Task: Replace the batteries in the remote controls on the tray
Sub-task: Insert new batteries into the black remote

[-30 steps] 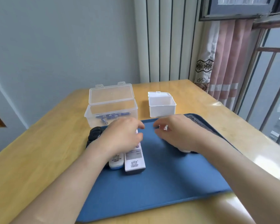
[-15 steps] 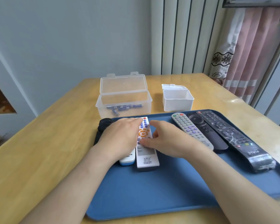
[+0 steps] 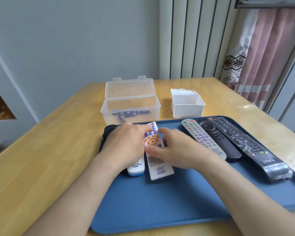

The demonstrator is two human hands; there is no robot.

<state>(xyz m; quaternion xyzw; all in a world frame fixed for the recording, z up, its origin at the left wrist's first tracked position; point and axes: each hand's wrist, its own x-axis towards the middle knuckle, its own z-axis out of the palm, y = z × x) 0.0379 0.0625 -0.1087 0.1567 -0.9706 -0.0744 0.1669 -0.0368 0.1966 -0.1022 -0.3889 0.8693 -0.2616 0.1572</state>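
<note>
Tray: the blue tray [image 3: 160, 210] is smooth matte plastic with a low rounded rim, and lies flat nearest me.
Hands: the left hand [image 3: 126, 143] grips the upper left edge of the white remote [image 3: 158, 169], with its fingers curled over the buttons. The right hand [image 3: 175, 149] holds the right side, its thumb laid across the face.
Task's thing: the white remote is a flat slab with orange and purple rubbery keys. It sits face up on the tray's left half, between both hands.
Step in hand: I'd say it is being picked up to turn over and reach the battery cover.
Doing it well: lift it straight up first so it clears its neighbour. Keep the grip on the long edges and leave the back free for a thumb to slide the cover.
Neighbour: a small white remote [image 3: 136, 168] with a blue end lies just beside it, partly under the left hand. I cannot tell what the black thing [image 3: 109, 130] beyond it is.
Right side: a grey remote [image 3: 203, 138], a black remote [image 3: 218, 138] and a long black remote [image 3: 245, 145] in crinkled film lie side by side.
Beyond: a clear box [image 3: 131, 103] with its lid up holds loose batteries [image 3: 131, 113]. A small white box [image 3: 187, 106] stands near it.
Table: the table [image 3: 49, 150] is glossy yellow wood.
</note>
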